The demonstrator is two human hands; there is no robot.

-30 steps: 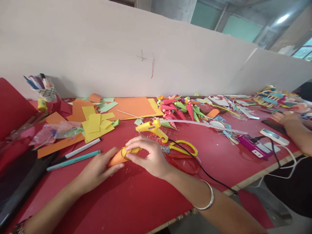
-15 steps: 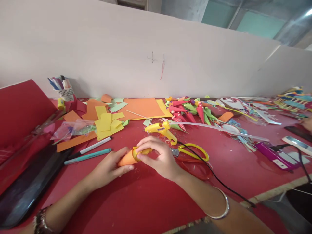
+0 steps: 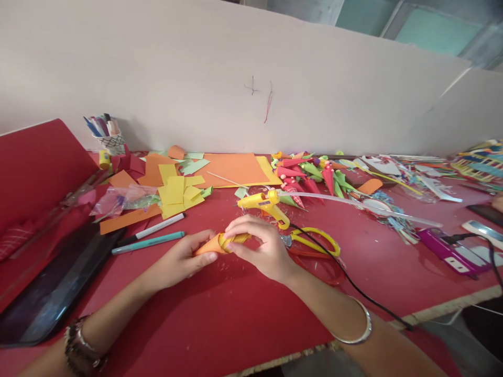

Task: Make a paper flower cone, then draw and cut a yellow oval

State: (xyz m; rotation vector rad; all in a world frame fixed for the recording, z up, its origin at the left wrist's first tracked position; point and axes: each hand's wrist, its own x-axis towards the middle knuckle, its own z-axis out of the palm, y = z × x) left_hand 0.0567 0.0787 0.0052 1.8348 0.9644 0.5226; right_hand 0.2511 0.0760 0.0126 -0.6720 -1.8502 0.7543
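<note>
My left hand (image 3: pixel 183 260) is wrapped round a small orange paper cone (image 3: pixel 209 246), its wide mouth facing right. A rolled yellow paper strip (image 3: pixel 225 242) shows at that mouth. My right hand (image 3: pixel 265 248) pinches the strip between thumb and fingers, and its far end pokes out past them. Just beyond the right hand lies a yellow glue gun (image 3: pixel 261 203) with a long clear glue stick in its back. Scissors (image 3: pixel 314 240) with yellow and red-orange handles lie beside the right wrist, crossed by the gun's black cord.
Several finished red and green paper cones (image 3: pixel 306 175) are heaped at the back. Yellow paper pieces (image 3: pixel 175 191), a teal pen (image 3: pixel 149 243) and a black phone-like slab (image 3: pixel 58 283) lie left. A purple power strip (image 3: pixel 451 251) sits right. Another person's hand (image 3: pixel 498 201) shows at the right edge.
The view has shifted slightly. Both hands stay on the cone and strip, and the cone's mouth has turned a little; the strip is still held at it.
</note>
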